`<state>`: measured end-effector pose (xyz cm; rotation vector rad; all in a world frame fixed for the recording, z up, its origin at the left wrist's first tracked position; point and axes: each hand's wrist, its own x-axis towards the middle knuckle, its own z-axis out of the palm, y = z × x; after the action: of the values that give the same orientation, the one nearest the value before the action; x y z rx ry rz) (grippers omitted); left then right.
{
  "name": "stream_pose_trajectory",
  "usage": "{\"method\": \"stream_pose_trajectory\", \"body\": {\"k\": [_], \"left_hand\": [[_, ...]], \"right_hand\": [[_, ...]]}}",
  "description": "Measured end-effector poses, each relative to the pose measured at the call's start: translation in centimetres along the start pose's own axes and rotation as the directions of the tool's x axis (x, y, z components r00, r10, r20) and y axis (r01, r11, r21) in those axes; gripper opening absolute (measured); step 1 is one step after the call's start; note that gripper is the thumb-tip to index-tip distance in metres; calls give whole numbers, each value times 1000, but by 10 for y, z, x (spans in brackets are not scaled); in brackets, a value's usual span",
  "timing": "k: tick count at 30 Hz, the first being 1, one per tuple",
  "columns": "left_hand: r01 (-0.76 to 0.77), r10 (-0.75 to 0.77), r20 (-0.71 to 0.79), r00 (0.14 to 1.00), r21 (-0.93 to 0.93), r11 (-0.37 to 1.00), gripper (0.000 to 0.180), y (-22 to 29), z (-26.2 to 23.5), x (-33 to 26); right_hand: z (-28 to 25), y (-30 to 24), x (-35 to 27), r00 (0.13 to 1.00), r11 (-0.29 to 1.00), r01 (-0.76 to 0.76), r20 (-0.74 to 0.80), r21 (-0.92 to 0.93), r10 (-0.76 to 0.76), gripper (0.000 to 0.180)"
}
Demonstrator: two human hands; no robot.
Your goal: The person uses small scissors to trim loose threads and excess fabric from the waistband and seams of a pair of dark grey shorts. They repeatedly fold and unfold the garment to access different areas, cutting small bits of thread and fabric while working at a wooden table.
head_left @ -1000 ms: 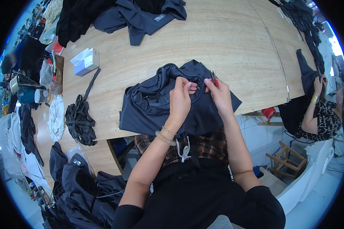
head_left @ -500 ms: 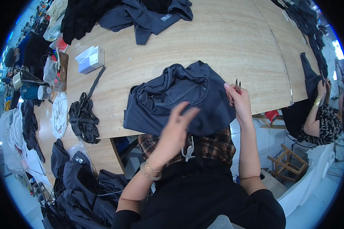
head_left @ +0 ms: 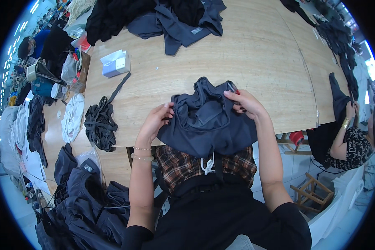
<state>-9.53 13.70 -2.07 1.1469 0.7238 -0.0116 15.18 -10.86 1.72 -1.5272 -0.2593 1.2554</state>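
The left hand [head_left: 157, 116] has swung out to the garment's [head_left: 208, 116] left edge; its opening now bunches tighter.
The soft, matte dark garment lies at the table's [head_left: 258, 54] near edge, seemingly controlled from both sides now; left fingers curl at the cloth, pinching or merely touching, I can't tell. The right hand [head_left: 246, 103] grips the gathered rim, pointed snips [head_left: 237, 90] tucked in. Beyond: tangled flat strips [head_left: 101, 127], a boxy tissue carton [head_left: 121, 64], crumpled clothes [head_left: 183, 35].
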Motion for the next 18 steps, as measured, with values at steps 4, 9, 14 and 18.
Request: {"method": "stream_pose_trajectory", "body": {"k": [4, 9, 14, 18], "left_hand": [[-71, 93, -51, 994, 332, 941, 47, -3, 21, 7], [-189, 385, -67, 921, 787, 588, 59, -17, 38, 20], [-219, 661, -16, 750, 938, 270, 54, -12, 76, 9], [-221, 677, -9, 736, 942, 253, 43, -22, 74, 9]], "right_hand": [[-7, -4, -6, 995, 979, 86, 42, 184, -95, 24], [-9, -4, -6, 992, 960, 84, 68, 267, -106, 24], [-2, -4, -12, 988, 972, 145, 34, 185, -154, 24], [-4, -6, -18, 990, 979, 132, 28, 153, -137, 26]]}}
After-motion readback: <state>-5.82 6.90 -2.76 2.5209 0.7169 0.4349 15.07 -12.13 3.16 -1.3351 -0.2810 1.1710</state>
